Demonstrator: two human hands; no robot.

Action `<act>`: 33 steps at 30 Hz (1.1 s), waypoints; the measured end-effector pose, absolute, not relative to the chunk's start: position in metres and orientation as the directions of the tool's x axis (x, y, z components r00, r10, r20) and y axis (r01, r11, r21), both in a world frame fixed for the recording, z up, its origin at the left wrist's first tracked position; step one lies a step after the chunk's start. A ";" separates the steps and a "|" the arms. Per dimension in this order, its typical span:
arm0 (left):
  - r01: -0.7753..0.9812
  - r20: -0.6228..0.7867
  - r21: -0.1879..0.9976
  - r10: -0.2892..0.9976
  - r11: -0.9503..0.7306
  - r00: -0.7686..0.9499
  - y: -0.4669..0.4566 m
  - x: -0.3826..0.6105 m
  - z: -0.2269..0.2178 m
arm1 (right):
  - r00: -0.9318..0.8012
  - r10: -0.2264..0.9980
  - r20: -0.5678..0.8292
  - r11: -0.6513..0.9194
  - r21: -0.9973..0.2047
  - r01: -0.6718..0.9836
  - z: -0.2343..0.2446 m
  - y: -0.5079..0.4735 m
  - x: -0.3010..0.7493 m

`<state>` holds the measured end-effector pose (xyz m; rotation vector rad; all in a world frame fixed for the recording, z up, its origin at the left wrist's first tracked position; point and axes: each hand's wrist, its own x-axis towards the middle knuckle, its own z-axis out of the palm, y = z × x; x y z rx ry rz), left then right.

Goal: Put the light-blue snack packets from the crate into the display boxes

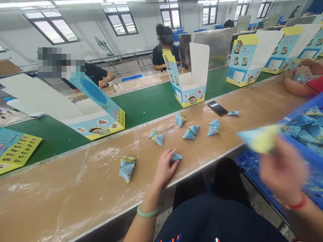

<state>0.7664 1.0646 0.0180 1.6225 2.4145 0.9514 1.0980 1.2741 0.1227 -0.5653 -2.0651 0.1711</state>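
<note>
My left hand rests on the brown table edge, its fingers closed on a small blue triangular packet. Another packet lies just left of it. Several more packets are scattered further out on the table. My right hand is blurred by motion above the blue crate and holds up a pale blue and yellow triangular packet. An open blue and yellow display box stands on the green belt beyond the packets.
A black phone lies on the table near the box. More display boxes stand on the green conveyor. Other people sit across the belt, and another person's arms work at the right.
</note>
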 end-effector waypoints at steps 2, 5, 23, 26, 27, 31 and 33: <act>0.791 0.254 0.555 0.854 0.256 -0.454 1.059 0.769 0.020 | -0.624 0.307 0.719 0.947 -0.298 0.123 0.122 1.266 1.059; 0.758 0.233 0.601 0.852 0.253 -0.469 1.049 0.772 0.022 | -0.847 0.183 0.499 0.937 -0.349 -0.003 0.107 1.255 1.003; 0.939 0.039 0.323 0.990 0.116 -0.136 1.089 0.780 0.058 | -0.756 0.469 0.458 0.702 -0.712 0.005 0.024 1.267 0.946; 0.949 -0.019 0.299 0.995 0.098 -0.097 1.093 0.778 0.057 | -0.662 0.579 0.476 0.683 -0.726 0.075 0.009 1.289 0.960; 0.944 -0.031 0.317 0.995 0.095 -0.090 1.094 0.776 0.057 | -0.636 0.601 0.483 0.680 -0.728 0.089 0.004 1.297 0.965; 0.892 -0.003 0.443 0.995 0.093 -0.102 1.109 0.755 0.077 | -0.502 0.667 0.550 0.690 -0.710 0.139 -0.019 1.321 0.980; 0.875 0.115 0.478 0.982 0.080 -0.152 1.129 0.738 0.105 | -0.414 0.702 0.579 0.684 -0.709 0.170 -0.027 1.326 0.983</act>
